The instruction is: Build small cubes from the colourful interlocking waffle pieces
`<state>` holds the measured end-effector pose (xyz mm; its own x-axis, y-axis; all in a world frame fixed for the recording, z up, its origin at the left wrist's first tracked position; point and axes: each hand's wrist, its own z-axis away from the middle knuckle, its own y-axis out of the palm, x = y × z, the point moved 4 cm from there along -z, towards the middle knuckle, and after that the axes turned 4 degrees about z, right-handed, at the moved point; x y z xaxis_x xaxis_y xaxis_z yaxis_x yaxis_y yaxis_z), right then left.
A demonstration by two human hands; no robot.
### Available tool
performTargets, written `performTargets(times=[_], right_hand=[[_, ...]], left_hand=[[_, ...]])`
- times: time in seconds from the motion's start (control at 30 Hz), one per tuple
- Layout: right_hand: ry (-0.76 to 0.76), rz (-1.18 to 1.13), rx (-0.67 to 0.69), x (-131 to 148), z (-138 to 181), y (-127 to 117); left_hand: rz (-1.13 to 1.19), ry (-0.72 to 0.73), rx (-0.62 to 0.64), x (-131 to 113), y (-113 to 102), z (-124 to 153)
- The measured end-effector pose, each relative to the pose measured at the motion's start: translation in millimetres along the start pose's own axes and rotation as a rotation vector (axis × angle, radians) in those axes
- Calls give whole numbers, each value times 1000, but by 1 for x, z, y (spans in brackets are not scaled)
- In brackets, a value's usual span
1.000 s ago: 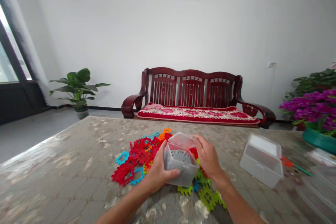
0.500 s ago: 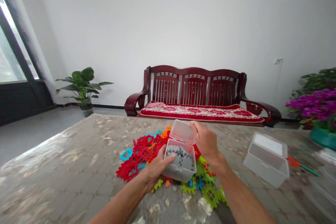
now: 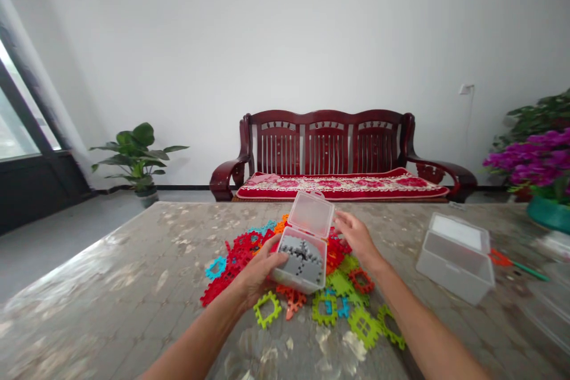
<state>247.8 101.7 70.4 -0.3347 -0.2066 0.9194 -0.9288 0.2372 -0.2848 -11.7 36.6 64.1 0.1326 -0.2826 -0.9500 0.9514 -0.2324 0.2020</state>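
Over a pile of toy pieces, my left hand (image 3: 262,265) grips the left side of a clear plastic box (image 3: 297,282), its thumb over the near rim. Grey interlocking building pieces (image 3: 307,267) fill the box. Its hinged lid (image 3: 311,214) stands tipped back at the far side. Beside the lid's right edge is my right hand (image 3: 356,236), fingers loosely stretched out and holding nothing; whether a fingertip touches the lid I cannot tell. Red pieces (image 3: 238,252) lie left of the box, and green pieces (image 3: 365,325) in front and to the right.
A second clear box (image 3: 454,270), lid open, stands to the right on the patterned tablecloth (image 3: 133,285). Near it lie orange-handled scissors (image 3: 501,258) and a green stick-like thing (image 3: 529,271). A flowerpot (image 3: 550,217) stands at the right edge. Beyond the table is a wooden bench (image 3: 329,148).
My right hand has loosened from a closed grip at the lid's corner. The box has shifted slightly up and left in view, tilted more toward me, still in my left hand.
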Motion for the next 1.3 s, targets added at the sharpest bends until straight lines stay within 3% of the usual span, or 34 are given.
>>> performTargets(times=[0.13, 0.27, 0.4, 0.53, 0.63, 0.8, 1.07, 1.3], right_hand=[[-195, 127, -139, 13, 29, 4], [-247, 97, -12, 22, 37, 17], [-188, -15, 64, 15, 23, 16], [-91, -94, 150, 4, 18, 15], [-31, -170, 192, 0, 23, 18], [84, -285, 140, -5, 25, 17], [162, -324, 204, -6, 28, 17], [167, -330, 171, -8, 30, 18]], left_hand=[[-98, 77, -95, -29, -5, -9], [-236, 246, -138, -57, -2, -18], [-625, 427, -224, -71, -1, -27], [-1025, 569, -282, -70, 3, -31], [-1179, 626, -278, -65, 7, -29], [-1343, 773, -246, -55, 16, -23], [-1607, 1054, -255, -34, 21, -19], [-1644, 1217, -250, -44, 13, -19]])
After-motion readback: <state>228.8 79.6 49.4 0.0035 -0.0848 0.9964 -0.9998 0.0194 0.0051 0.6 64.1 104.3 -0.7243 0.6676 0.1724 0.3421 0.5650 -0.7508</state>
